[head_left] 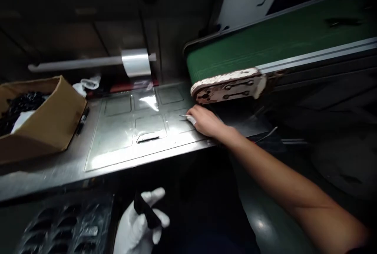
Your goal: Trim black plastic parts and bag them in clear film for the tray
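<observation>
My left hand point(135, 226), in a white glove, is low in the view, its fingers closed around a curved black piece point(147, 211) that looks like plastic. My right hand point(204, 120) is bare and rests on the metal tabletop point(118, 128), just below the end of the conveyor. From its curled fingers a slim pointed tool point(188, 117) sticks out to the left, whitish near the fingers and thin at the tip. Most of that tool is hidden by the hand. A short dark-edged strip point(147, 137) lies on the tabletop between the two hands.
At left stands a cardboard box point(61, 116) of black pieces. A tray point(64, 226) with black curved parts sits below the table edge. A green conveyor belt point(265, 34) runs to the upper right, carrying a dark piece. A roll of film point(136, 63) hangs on a white rod behind.
</observation>
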{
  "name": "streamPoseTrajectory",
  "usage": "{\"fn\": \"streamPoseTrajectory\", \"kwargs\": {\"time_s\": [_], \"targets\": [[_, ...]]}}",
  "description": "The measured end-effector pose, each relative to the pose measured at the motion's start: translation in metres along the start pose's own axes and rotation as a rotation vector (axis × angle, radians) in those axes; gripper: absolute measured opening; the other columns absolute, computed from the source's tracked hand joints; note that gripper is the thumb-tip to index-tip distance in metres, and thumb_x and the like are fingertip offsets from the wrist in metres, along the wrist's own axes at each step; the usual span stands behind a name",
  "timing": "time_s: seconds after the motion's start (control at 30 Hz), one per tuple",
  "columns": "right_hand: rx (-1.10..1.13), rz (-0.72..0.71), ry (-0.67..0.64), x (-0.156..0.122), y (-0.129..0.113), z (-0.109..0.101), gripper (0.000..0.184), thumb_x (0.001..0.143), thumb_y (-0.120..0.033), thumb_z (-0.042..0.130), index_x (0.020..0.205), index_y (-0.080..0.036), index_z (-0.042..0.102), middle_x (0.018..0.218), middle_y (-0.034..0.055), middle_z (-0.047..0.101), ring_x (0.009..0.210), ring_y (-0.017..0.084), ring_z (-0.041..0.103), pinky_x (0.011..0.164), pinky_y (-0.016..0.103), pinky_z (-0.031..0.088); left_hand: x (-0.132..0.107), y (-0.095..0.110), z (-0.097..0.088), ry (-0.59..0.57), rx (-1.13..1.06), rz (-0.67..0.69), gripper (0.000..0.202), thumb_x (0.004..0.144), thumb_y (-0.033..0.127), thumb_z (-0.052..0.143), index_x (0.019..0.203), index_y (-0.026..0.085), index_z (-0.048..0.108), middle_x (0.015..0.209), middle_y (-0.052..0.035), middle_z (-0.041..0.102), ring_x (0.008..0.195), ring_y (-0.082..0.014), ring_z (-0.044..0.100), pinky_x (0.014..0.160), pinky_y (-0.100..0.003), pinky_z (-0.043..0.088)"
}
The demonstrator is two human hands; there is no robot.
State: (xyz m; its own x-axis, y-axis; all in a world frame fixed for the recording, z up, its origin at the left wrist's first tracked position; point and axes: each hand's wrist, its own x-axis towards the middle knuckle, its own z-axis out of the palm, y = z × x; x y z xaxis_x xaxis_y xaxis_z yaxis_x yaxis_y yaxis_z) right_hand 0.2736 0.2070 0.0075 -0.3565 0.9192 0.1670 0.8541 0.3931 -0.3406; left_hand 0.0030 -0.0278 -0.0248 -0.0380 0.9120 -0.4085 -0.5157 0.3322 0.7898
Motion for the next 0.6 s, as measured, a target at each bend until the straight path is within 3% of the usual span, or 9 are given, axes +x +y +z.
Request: {"fn": "streamPoseTrajectory", "kwargs": {"time_s": [0.1, 0.17, 0.23, 0.33, 0.43, 0.5, 0.6], "targets": [[0.175, -0.16, -0.062, -0.03, -0.031, -0.009, 0.041, 0.1, -0.015, 0.055, 0.14, -0.019, 0.054, 0.128, 0.0103, 0.065, 0.112, 0.027, 0.064, 0.095, 0.035, 0.048, 0.0, 0.002, 0.006, -0.038, -0.098, 0.12, 0.03, 0.089, 0.046, 0.071, 0.115, 0.031, 0.073, 0.137, -0.0137, 0.068, 0.063, -0.0127, 0.068, 0.039, -0.014, 0.039], [0.374, -0.354, -0.204, -0.052, -0.057, -0.013, 0.042, 0.107, -0.025, 0.049, 0.149, -0.025, 0.049, 0.133, 0.0054, 0.066, 0.118, 0.025, 0.064, 0.1, 0.034, 0.048, 0.002, 0.004, 0.007, -0.078, -0.134, 0.159, 0.03, 0.091, 0.047, 0.068, 0.117, 0.033, 0.072, 0.144, -0.0113, 0.064, 0.064, -0.0121, 0.069, 0.038, -0.014, 0.039], [0.558, -0.505, -0.37, -0.068, -0.082, -0.013, 0.039, 0.11, -0.03, 0.044, 0.148, -0.029, 0.052, 0.135, 0.0012, 0.066, 0.119, 0.023, 0.065, 0.099, 0.033, 0.049, 0.003, 0.005, 0.007, -0.109, -0.142, 0.162, 0.032, 0.092, 0.05, 0.066, 0.12, 0.036, 0.07, 0.149, -0.0088, 0.059, 0.066, -0.011, 0.07, 0.038, -0.013, 0.04], [0.693, -0.558, -0.512, -0.08, -0.106, -0.006, 0.03, 0.109, -0.029, 0.048, 0.136, -0.026, 0.062, 0.122, 0.0008, 0.072, 0.103, 0.02, 0.07, 0.086, 0.029, 0.052, 0.001, 0.001, 0.007, -0.151, -0.138, 0.146, 0.034, 0.094, 0.052, 0.064, 0.123, 0.035, 0.068, 0.15, -0.0082, 0.057, 0.062, -0.0085, 0.069, 0.037, -0.013, 0.039], [0.694, -0.529, -0.619, -0.079, -0.116, 0.001, 0.026, 0.108, -0.023, 0.048, 0.129, -0.019, 0.062, 0.111, 0.0049, 0.073, 0.091, 0.02, 0.069, 0.078, 0.03, 0.051, -0.001, -0.005, 0.005, -0.242, -0.162, 0.162, 0.038, 0.094, 0.054, 0.062, 0.124, 0.031, 0.068, 0.115, -0.0075, 0.075, 0.049, -0.0067, 0.062, 0.035, -0.013, 0.039], [0.66, -0.51, -0.702, -0.077, -0.119, 0.001, 0.025, 0.108, -0.023, 0.046, 0.127, -0.017, 0.061, 0.108, 0.0071, 0.073, 0.088, 0.021, 0.069, 0.075, 0.031, 0.05, -0.002, -0.009, 0.001, -0.308, -0.181, 0.147, 0.042, 0.094, 0.057, 0.061, 0.126, 0.03, 0.066, 0.086, -0.004, 0.075, 0.042, -0.0067, 0.056, 0.035, -0.013, 0.038], [0.566, -0.48, -0.793, -0.073, -0.123, -0.003, 0.03, 0.106, -0.042, 0.055, 0.122, -0.017, 0.062, 0.105, 0.0075, 0.073, 0.085, 0.022, 0.07, 0.068, 0.029, 0.047, -0.002, -0.011, -0.004, -0.279, -0.163, 0.077, 0.048, 0.093, 0.059, 0.062, 0.129, 0.027, 0.064, 0.07, -0.0024, 0.071, 0.042, -0.0091, 0.056, 0.037, -0.016, 0.041]]}}
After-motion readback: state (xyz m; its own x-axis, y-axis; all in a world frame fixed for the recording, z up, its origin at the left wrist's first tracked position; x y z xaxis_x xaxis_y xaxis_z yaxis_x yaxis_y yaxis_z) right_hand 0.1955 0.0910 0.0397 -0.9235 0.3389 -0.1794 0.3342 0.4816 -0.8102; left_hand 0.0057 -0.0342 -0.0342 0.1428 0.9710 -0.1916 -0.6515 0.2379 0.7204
